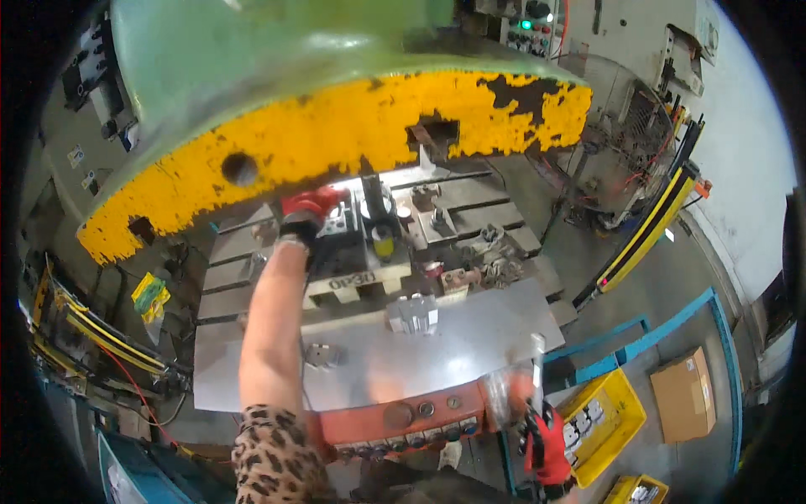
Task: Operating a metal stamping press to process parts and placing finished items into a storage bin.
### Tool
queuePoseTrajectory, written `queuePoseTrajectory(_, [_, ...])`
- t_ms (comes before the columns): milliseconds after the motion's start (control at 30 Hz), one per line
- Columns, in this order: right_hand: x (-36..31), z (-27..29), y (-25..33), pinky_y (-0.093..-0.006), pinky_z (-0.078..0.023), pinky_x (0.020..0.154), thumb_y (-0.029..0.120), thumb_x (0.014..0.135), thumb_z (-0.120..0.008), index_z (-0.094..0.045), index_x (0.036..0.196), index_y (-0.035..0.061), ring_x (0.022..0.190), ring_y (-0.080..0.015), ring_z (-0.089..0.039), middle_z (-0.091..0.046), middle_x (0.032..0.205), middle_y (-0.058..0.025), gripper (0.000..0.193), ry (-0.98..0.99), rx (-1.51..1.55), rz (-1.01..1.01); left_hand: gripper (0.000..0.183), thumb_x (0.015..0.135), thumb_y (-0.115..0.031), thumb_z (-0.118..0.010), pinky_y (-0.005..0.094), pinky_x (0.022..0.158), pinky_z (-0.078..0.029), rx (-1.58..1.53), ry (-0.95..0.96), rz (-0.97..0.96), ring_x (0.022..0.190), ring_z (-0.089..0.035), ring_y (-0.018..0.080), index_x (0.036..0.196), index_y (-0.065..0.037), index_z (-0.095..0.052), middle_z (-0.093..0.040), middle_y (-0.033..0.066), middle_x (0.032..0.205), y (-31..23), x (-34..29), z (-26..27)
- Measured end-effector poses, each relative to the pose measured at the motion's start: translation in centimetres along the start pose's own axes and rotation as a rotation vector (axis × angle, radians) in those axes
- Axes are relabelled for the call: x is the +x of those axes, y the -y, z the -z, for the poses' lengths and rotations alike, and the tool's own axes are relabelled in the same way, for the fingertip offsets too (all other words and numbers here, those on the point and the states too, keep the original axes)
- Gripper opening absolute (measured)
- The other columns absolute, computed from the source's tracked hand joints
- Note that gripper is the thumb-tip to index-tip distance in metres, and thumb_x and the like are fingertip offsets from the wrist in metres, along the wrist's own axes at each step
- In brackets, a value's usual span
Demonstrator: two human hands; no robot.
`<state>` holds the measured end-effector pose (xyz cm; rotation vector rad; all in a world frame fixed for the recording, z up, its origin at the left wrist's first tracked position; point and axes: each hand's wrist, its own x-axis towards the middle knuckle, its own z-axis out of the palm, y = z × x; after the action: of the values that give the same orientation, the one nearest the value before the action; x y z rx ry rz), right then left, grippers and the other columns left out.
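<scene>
My left hand (pixel 312 206), in a red and black glove, reaches under the yellow-fronted press ram (pixel 336 118). It is at the left side of the die (pixel 353 286), by a silvery plate with holes (pixel 338 220); its fingers are too blurred to read. At the lower right, my right hand (pixel 550 449), gloved alike, is closed around a long, slim metal tool (pixel 538 361) that points up. Between the arms, several silver metal parts (pixel 413 314) stand on the steel sheet (pixel 470 353). A flat grey metal part (pixel 322 356) lies beside my left forearm.
A red control panel (pixel 403 420) with buttons runs along the sheet's near edge. To the right are a yellow bin (pixel 625 412) with silver parts, a cardboard box (pixel 684 396) and a blue rail (pixel 672 328). Yellow-black guard posts (pixel 646 227) flank the press. Clamps (pixel 495 256) sit right of the die.
</scene>
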<state>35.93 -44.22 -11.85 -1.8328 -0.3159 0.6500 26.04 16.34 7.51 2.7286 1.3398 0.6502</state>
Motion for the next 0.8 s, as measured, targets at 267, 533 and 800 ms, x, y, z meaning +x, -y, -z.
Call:
queuePoseTrajectory(267, [5.4,-11.5,12.0,-0.0322,-0.051,0.076,0.025,0.098,-0.059,-0.062,0.12,0.0045,0.087,-0.0216,-0.062,-0.064,0.102,-0.012,0.03,0.465,0.045,0.406,0.056,0.074,-0.042,-0.08,0.0444,0.082,-0.052,-0.077,-0.064,-0.019,0.092,-0.068,0.0366,0.116,-0.007,-0.066,-0.072,0.0182,0.092,2.8,-19.3,5.6])
queuePoseTrajectory(533, [3.2,-12.8,13.9,-0.0315,-0.05,0.086,0.006,0.095,-0.059,-0.058,0.13,0.0014,0.103,-0.0217,-0.059,-0.056,0.12,-0.014,0.035,0.478,0.014,0.298,0.078,0.071,-0.045,-0.082,0.0424,0.086,-0.053,-0.133,0.149,0.168,0.094,-0.069,0.033,0.129,0.0,-0.057,-0.07,0.018,0.101,6.5,-31.4,4.2])
queuePoseTrajectory(800, [0.4,-12.7,13.9,-0.0245,-0.047,0.066,0.019,0.1,-0.057,-0.062,0.118,0.0048,0.073,-0.009,-0.057,-0.061,0.08,-0.0006,0.024,0.466,0.268,0.202,0.07,0.071,-0.058,-0.074,0.047,0.094,-0.044,0.045,0.261,0.219,0.105,-0.063,0.0345,0.114,-0.005,-0.058,-0.067,0.0158,0.106,4.5,-29.9,-2.5])
